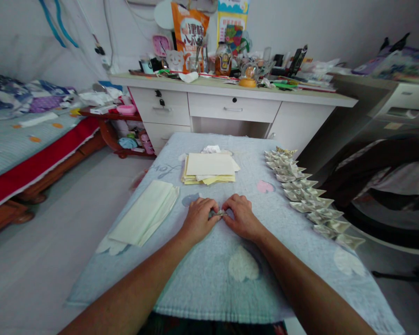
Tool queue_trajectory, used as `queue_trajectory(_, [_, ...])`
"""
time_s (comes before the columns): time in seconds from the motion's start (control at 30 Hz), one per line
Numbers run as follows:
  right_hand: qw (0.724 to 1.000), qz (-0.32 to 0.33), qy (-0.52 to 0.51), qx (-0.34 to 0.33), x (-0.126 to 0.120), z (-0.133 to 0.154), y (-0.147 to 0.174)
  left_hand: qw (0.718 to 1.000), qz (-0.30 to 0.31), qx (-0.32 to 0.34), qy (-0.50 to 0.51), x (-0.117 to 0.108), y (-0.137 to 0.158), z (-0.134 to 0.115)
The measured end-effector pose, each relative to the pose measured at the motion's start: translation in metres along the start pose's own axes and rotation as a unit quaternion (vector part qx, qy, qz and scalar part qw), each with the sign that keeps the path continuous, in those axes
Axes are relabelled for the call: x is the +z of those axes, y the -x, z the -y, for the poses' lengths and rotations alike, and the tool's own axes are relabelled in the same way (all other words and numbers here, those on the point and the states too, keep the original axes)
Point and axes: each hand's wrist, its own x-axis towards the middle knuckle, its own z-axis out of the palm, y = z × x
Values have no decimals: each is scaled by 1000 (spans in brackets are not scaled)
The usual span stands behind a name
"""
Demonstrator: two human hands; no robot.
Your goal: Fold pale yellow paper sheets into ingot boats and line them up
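Between my two hands is a small piece of folded paper [218, 213], mostly covered by the fingers. My left hand [200, 216] pinches its left end and my right hand [241, 215] pinches its right end. Both hands rest low over the cloth-covered table [209, 279]. Just beyond them lies a stack of cream and yellow paper sheets [210, 164]. Left of my left hand is a pile of long pale green paper [145, 211]. Over on the right side, several folded paper boats [310, 204] stand in a slanting row.
A white desk [233, 107] crowded with jars, an orange snack bag [190, 35] and a pink clock [161, 45] stands behind the table. To the left is a bed [31, 135]. A grey washing machine [387, 107] stands at the right. White crumpled paper [211, 149] sits behind the stack.
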Motion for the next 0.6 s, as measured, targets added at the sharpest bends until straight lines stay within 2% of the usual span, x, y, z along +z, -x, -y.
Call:
queue_trajectory(0.1, [1000, 0, -16, -14, -1, 0, 1, 1000, 7, 6, 25, -1, 0, -1])
queue_trajectory(0.27, [998, -2, -56, -34, -6, 0, 2, 996, -16, -8, 83, -1, 0, 0])
queue_trajectory(0.43, [994, -7, -90, -59, -9, 0, 3, 994, -2, 4, 105, -4, 0, 0])
queue_trajectory(0.6, [988, -22, -130, -83, -14, -4, 4, 979, -20, -44, 198, -10, 0, -1])
